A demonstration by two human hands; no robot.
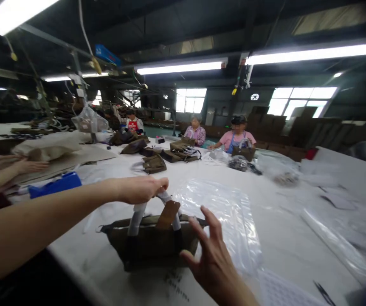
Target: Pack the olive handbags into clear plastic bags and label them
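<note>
Left hand [140, 189] and forearm bare: no sleeve, glove, watch or ring visible. Right hand [213, 259] likewise bare to the wrist at the lower frame edge.

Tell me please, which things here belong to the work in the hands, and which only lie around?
In hand:
- left hand grips the handles of the olive bag
- right hand open beside the bag
- clear plastic sleeve

Lying about:
- blue box
- other olive bags
- co-worker's hand

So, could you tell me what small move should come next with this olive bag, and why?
Probably bring the right hand onto the olive bag to steady it: the left hand grips the wrapped handles, the right hovers open beside it, and a clear plastic bag lies flat just beyond.
</note>
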